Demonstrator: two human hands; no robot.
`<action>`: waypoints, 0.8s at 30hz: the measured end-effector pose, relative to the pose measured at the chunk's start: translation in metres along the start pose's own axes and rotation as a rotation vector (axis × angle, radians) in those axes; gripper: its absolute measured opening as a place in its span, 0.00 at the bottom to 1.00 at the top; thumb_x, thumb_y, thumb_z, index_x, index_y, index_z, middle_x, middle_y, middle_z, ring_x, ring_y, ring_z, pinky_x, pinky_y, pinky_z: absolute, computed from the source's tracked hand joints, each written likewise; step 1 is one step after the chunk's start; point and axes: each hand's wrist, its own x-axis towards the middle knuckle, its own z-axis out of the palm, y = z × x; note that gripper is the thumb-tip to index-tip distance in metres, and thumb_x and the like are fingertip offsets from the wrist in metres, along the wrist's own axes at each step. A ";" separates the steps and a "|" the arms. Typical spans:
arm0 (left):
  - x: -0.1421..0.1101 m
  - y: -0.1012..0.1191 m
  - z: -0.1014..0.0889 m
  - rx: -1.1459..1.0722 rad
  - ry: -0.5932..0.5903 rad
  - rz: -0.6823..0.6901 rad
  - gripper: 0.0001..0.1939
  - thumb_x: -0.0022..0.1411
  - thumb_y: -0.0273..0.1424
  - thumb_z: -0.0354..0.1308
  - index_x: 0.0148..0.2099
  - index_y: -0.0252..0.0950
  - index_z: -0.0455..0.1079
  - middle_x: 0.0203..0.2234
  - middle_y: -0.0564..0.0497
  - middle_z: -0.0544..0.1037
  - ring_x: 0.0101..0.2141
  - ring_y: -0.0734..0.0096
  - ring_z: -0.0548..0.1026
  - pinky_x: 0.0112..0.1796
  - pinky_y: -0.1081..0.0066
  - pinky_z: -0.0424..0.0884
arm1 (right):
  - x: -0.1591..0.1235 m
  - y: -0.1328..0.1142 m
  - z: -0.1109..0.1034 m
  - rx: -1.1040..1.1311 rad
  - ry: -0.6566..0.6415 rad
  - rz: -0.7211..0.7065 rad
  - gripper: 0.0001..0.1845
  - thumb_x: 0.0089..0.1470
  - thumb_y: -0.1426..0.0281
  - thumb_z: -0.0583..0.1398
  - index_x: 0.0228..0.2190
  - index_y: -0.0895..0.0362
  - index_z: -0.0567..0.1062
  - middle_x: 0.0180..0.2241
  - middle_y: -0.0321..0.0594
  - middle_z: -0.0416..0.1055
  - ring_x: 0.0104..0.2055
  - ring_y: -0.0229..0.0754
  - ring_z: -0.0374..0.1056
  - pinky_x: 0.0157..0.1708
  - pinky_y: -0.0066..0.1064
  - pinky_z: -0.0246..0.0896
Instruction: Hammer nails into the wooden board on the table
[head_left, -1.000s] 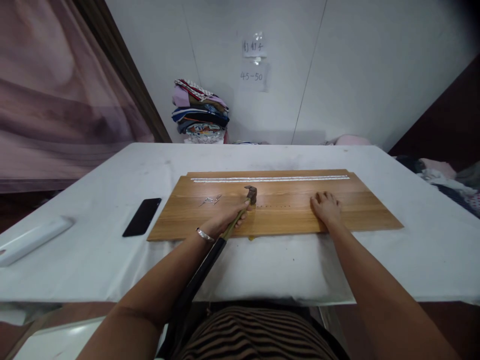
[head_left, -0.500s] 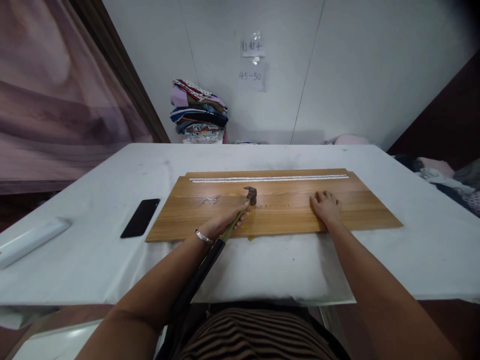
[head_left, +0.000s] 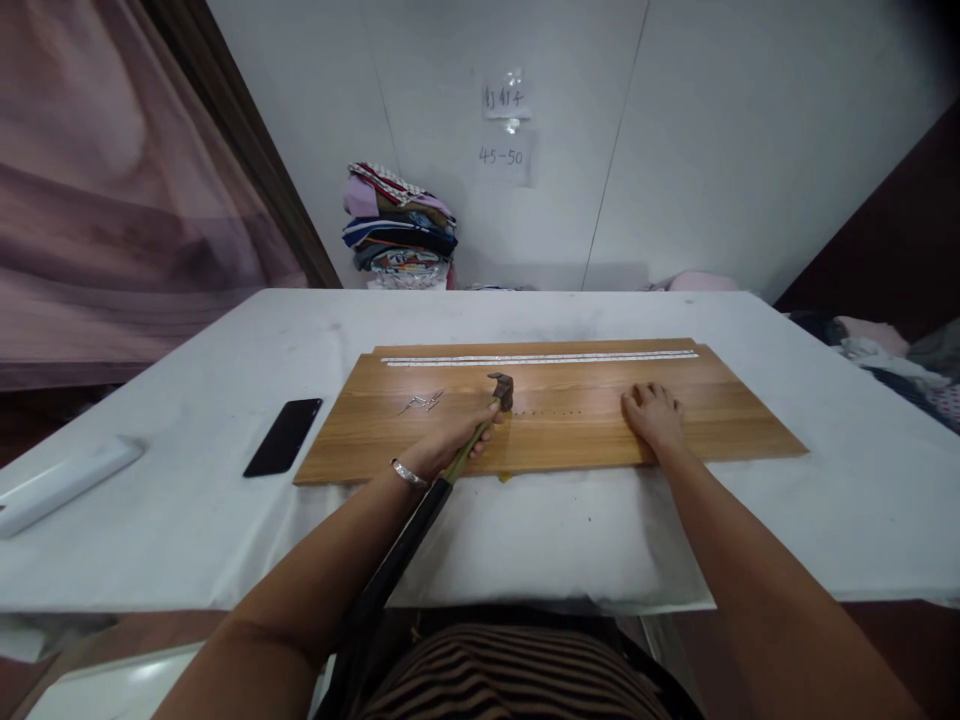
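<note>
My left hand (head_left: pixel 466 432) is wrapped round the neck of a claw hammer (head_left: pixel 504 391), close below its dark head. The long handle slopes back along my forearm toward my body. Under the hammer lies a wooden board (head_left: pixel 585 440). My right hand (head_left: pixel 654 414) rests on the board's right part, fingers spread a little and nothing held. Between my hands a row of small dark nail points or holes (head_left: pixel 555 412) runs across the wood; I cannot tell which. A small pile of loose nails (head_left: pixel 422 402) lies on the board left of the hammer head.
Two white marked strips (head_left: pixel 540 358) run along the board's far edge. Left of the board a black phone (head_left: pixel 283 437) lies on the white table (head_left: pixel 195 440), with a white roll (head_left: pixel 71 480) farther left. Folded cloths (head_left: pixel 401 220) are stacked behind the table against the wall.
Both hands and the hammer keep their places on the board. Only the whole view has shifted very slightly.
</note>
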 end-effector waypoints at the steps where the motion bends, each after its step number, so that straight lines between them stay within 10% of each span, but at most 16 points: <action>1: 0.000 0.000 0.000 0.005 0.004 0.000 0.21 0.66 0.50 0.57 0.40 0.35 0.68 0.18 0.59 0.64 0.15 0.81 0.58 0.17 0.77 0.51 | -0.001 -0.001 -0.001 -0.001 -0.002 0.002 0.26 0.67 0.59 0.46 0.53 0.56 0.76 0.60 0.54 0.69 0.64 0.56 0.60 0.61 0.50 0.52; 24: -0.007 0.007 0.006 -0.030 -0.017 0.010 0.18 0.68 0.47 0.56 0.37 0.36 0.67 0.18 0.59 0.63 0.15 0.81 0.57 0.17 0.77 0.49 | 0.001 -0.001 -0.002 0.027 -0.008 0.008 0.26 0.67 0.59 0.47 0.52 0.56 0.77 0.59 0.54 0.69 0.63 0.57 0.61 0.61 0.52 0.52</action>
